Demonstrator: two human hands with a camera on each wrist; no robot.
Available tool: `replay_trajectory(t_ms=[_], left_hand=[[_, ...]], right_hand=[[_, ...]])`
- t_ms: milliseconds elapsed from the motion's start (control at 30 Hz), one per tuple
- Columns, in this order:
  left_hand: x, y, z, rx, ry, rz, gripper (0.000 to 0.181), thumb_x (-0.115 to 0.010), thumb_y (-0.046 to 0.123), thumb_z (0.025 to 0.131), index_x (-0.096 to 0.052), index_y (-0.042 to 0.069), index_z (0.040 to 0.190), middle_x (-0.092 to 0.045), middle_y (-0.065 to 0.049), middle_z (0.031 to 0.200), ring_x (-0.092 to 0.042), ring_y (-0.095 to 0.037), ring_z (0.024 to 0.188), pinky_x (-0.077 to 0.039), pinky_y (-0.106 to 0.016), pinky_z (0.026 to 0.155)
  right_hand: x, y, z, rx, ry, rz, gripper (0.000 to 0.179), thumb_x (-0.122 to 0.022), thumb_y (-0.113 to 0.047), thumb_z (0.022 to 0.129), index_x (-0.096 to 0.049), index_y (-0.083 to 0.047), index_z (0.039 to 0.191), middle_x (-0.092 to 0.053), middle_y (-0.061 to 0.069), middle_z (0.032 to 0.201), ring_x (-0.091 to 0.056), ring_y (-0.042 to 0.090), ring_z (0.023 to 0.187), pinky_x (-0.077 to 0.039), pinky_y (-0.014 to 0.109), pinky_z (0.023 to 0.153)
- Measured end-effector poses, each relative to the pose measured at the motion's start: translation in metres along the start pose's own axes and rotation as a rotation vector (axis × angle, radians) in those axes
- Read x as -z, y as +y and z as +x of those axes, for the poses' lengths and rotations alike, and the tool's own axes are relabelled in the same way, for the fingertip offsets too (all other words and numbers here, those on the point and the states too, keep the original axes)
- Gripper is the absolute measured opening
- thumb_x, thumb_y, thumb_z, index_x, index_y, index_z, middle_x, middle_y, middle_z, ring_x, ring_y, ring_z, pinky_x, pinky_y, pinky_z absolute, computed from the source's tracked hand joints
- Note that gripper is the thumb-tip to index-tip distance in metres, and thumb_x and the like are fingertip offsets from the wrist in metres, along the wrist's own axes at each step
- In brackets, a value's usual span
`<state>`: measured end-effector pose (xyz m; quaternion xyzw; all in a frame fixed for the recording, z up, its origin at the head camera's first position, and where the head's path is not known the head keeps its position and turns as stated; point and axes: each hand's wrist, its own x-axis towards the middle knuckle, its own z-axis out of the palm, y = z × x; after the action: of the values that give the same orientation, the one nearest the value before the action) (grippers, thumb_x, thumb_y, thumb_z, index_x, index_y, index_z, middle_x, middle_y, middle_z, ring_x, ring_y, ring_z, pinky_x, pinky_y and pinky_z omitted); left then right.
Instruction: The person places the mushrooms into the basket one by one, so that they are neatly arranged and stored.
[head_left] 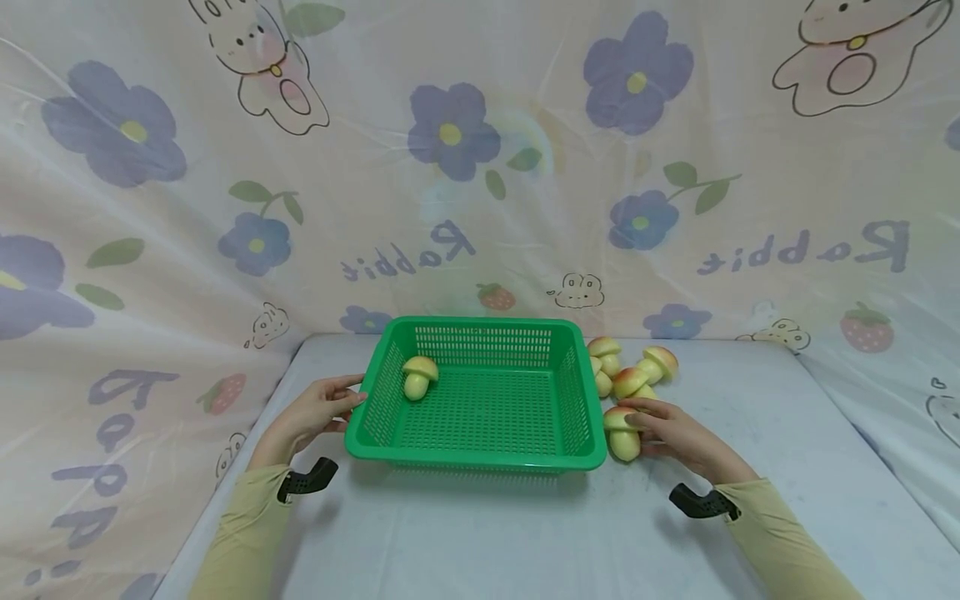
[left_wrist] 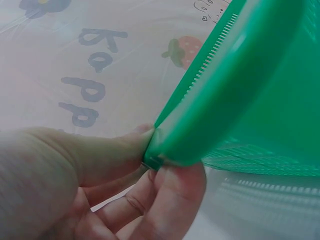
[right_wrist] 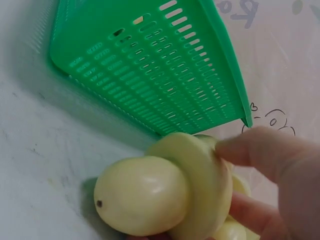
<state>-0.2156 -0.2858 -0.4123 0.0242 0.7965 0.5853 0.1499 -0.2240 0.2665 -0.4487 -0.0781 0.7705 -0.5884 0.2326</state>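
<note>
A green plastic basket [head_left: 480,462] with slotted walls stands on the table, and one mushroom [head_left: 420,377] lies inside it at the left. My left hand [head_left: 318,414] pinches the basket's left rim; in the left wrist view the thumb is on the rim's outer edge and a finger is beneath. Just right of the basket, my right hand [head_left: 678,435] grips a yellow mushroom [head_left: 623,442] by its reddish cap. Its pale, rounded stem [right_wrist: 142,195] shows in the right wrist view, with the thumb on the cap. The fingers behind the cap are partly hidden.
Several more mushrooms [head_left: 660,363] are clustered at the basket's right, behind my right hand. Under everything is a white-covered table [head_left: 480,542]. A patterned curtain [head_left: 525,242] with flowers and rabbits hangs along the back and sides.
</note>
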Motion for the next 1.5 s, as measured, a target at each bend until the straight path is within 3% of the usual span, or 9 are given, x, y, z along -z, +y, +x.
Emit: replay_trajectory(t_ms=[300, 567, 1000, 1500], left_hand=[[0.000, 0.001, 0.000, 0.004, 0.002, -0.003, 0.060, -0.059, 0.020, 0.097, -0.031, 0.004, 0.149, -0.063, -0.012, 0.095, -0.062, -0.018, 0.075, -0.056, -0.033, 0.068], [-0.001, 0.000, -0.001, 0.009, 0.007, -0.003, 0.060, -0.059, 0.020, 0.097, -0.032, 0.004, 0.148, -0.063, -0.011, 0.095, -0.061, -0.019, 0.075, -0.056, -0.034, 0.068], [-0.001, 0.005, -0.004, 0.012, 0.007, 0.004, 0.062, -0.058, 0.021, 0.098, -0.029, 0.002, 0.149, -0.062, -0.011, 0.096, -0.061, -0.018, 0.075, -0.056, -0.031, 0.067], [0.001, 0.004, -0.004, -0.010, -0.012, -0.025, 0.061, -0.057, 0.020, 0.098, -0.028, 0.002, 0.149, -0.064, -0.009, 0.094, -0.060, -0.016, 0.073, -0.055, -0.031, 0.065]], right_hand=[[-0.001, 0.001, 0.000, 0.004, 0.023, 0.002, 0.065, -0.057, -0.027, 0.098, -0.029, 0.007, 0.145, -0.052, 0.019, 0.128, -0.059, 0.024, 0.105, -0.050, 0.039, 0.085], [0.006, -0.001, -0.005, 0.019, 0.036, -0.032, 0.061, -0.055, -0.028, 0.099, -0.032, 0.007, 0.144, -0.051, 0.022, 0.129, -0.057, 0.027, 0.109, -0.051, 0.040, 0.086], [0.020, -0.019, -0.027, 0.057, 0.062, -0.014, 0.064, -0.053, -0.026, 0.100, -0.023, 0.007, 0.146, -0.045, 0.024, 0.134, -0.056, 0.024, 0.110, -0.050, 0.042, 0.088], [0.017, -0.044, -0.031, 0.057, 0.132, -0.006, 0.068, -0.053, -0.033, 0.100, -0.022, 0.005, 0.147, -0.038, 0.028, 0.137, -0.057, 0.020, 0.107, -0.052, 0.041, 0.086]])
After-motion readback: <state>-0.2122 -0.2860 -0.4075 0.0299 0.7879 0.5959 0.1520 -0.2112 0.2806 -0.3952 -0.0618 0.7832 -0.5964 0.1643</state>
